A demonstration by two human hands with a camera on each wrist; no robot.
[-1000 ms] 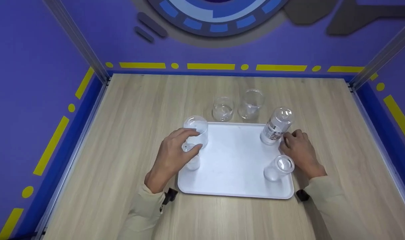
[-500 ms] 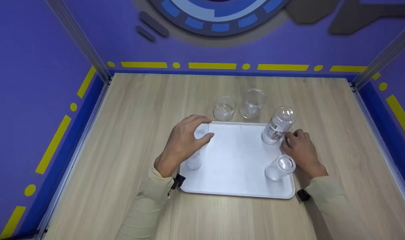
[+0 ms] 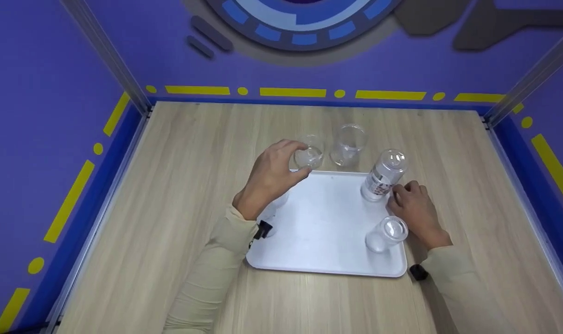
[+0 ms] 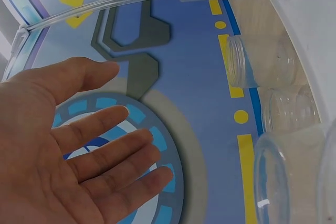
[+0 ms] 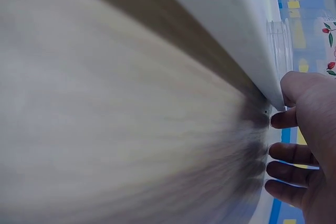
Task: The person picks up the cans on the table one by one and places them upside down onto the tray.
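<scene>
In the head view my left hand (image 3: 274, 172) hovers over the tray's far left corner, thumb and fingers spread apart around the near side of a low clear jar (image 3: 313, 158). The left wrist view shows that palm and its fingers with nothing in them. My right hand (image 3: 416, 209) stays at the right side of the white tray (image 3: 328, 227). In the right wrist view its thumb lies over the tray rim (image 5: 252, 61) and the index finger sits just below, pinching the edge. An upside-down labelled clear bottle (image 3: 384, 175) stands beside that hand.
Behind the tray stands a taller clear jar (image 3: 349, 147), right of the low one. A small upside-down clear jar (image 3: 386, 234) is at the tray's near right. Clear jars on the tray's left, one a large jar (image 3: 280, 201), are partly hidden by my left arm. Blue panels surround the table.
My left hand has left the large jar on the tray's far left, moving away from me and rightwards to the low jar. My right hand has held its place.
</scene>
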